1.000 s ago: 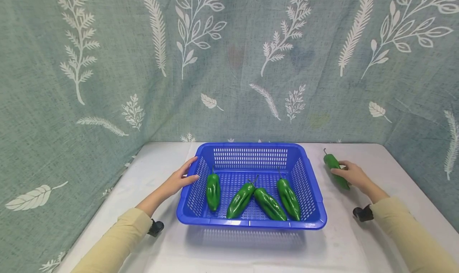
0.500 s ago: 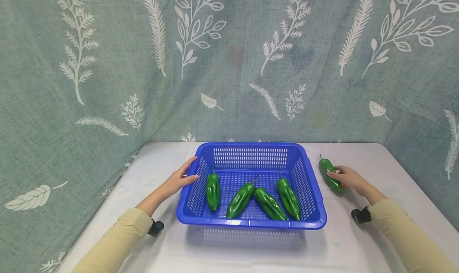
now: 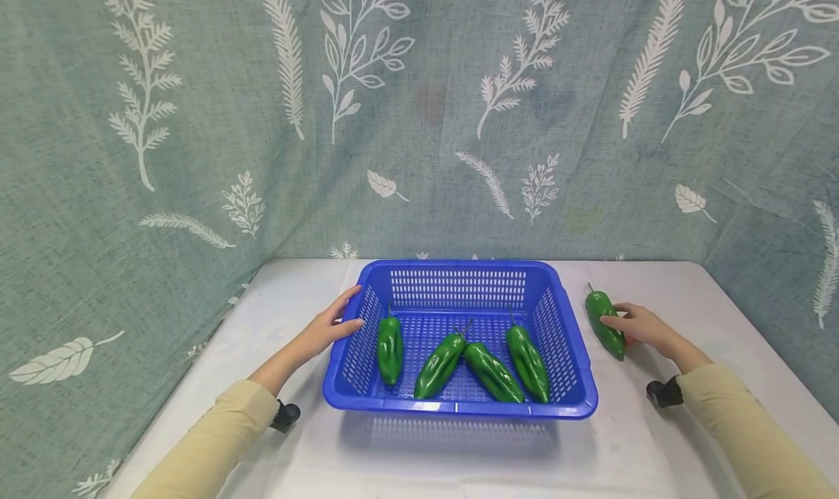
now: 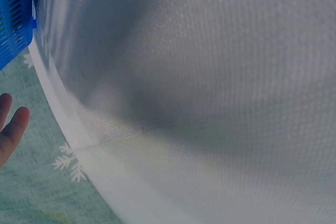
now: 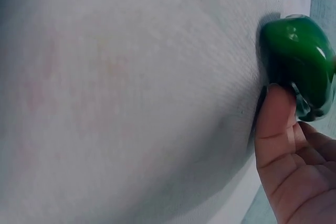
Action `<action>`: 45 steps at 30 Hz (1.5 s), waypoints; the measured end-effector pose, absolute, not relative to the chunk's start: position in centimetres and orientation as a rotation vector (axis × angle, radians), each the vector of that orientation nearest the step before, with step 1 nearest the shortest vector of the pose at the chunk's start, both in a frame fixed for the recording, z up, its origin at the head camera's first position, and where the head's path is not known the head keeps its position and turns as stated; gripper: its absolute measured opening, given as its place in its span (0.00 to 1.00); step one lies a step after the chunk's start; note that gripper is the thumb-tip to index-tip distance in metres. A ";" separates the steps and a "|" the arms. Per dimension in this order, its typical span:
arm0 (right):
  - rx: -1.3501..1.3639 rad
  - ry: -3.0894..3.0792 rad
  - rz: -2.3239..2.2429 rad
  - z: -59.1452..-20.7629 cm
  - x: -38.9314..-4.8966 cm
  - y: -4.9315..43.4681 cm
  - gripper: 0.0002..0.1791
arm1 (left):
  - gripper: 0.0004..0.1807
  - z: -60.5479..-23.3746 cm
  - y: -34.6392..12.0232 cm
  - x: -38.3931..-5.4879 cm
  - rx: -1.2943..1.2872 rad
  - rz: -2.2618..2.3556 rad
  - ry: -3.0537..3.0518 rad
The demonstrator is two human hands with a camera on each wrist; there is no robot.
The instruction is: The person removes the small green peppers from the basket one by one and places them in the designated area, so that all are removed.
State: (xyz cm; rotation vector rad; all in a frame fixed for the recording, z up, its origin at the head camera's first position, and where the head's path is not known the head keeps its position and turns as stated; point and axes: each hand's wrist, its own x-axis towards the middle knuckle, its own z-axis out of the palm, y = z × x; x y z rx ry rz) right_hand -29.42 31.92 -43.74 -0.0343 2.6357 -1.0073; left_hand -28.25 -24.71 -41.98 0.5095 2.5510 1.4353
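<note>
A blue plastic basket (image 3: 455,409) with slotted sides stands on the table, with several long green peppers (image 3: 493,373) on its floor. Against its left rim is my left hand (image 3: 325,329), thumb and fingers spread and fairly straight at the edge. Only the fingertips (image 4: 16,127) of that hand show in the left wrist view, below the basket's corner. To the right of the basket, my right hand (image 3: 644,327) holds another green pepper (image 3: 604,324) between thumb and fingers, its stem pointing away. In the right wrist view this pepper is close over the white cloth, a finger under its side.
White cloth covers the table (image 3: 459,462). A green-grey curtain (image 3: 419,193) with white leaf prints hangs behind and at both sides. A black wrist device (image 3: 285,416) sits under the left sleeve, another black device (image 3: 665,393) under the right.
My right hand has brought its pepper left and slightly nearer, close to the basket's right side, then drifted a touch back right. My left hand and the basket stay put.
</note>
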 end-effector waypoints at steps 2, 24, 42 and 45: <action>-0.028 2.644 -0.999 -43.8 -29.5 32.0 0.43 | 0.37 -42.0 -24.7 -28.2 0.508 1.437 2.550; -0.081 2.682 -1.032 -41.4 -29.5 33.3 0.40 | 0.37 -41.8 -24.7 -28.3 0.514 1.399 2.576; -0.148 2.736 -1.036 -34.9 -29.2 30.0 0.46 | 0.37 -41.7 -24.4 -28.2 0.509 1.388 2.574; -0.195 2.742 -1.035 -33.7 -29.2 28.8 0.45 | 0.37 -41.8 -24.6 -28.2 0.497 1.397 2.582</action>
